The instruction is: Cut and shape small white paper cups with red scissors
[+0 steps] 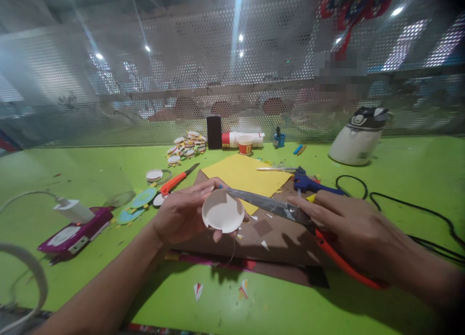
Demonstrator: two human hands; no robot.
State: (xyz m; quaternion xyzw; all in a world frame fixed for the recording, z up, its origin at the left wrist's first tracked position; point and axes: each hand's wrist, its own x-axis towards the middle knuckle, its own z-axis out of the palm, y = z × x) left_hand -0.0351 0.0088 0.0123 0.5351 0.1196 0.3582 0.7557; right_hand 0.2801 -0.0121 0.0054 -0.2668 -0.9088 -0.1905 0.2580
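Observation:
In the middle of the head view, my left hand (174, 214) is closed around the edge of a round white paper cup bottom (222, 214) with a low, cut rim. My right hand (345, 218) grips scissors (271, 205) with orange handles. The blades point left, their tips meeting the upper rim of the cup bottom near my left fingers. From this angle I cannot tell whether the tips are cutting into the rim. Below lies a brown board (290, 247) with white paper scraps on it, and a yellow sheet (243, 172) is behind.
An orange-handled knife (178, 181) and green paper discs (143, 198) lie left; a purple power strip (78, 235) is farther left. Cut cup bottoms (189, 143) are heaped behind, near a red paper cup (245, 145). A blue glue gun (308, 182) and bottle (358, 138) stand right.

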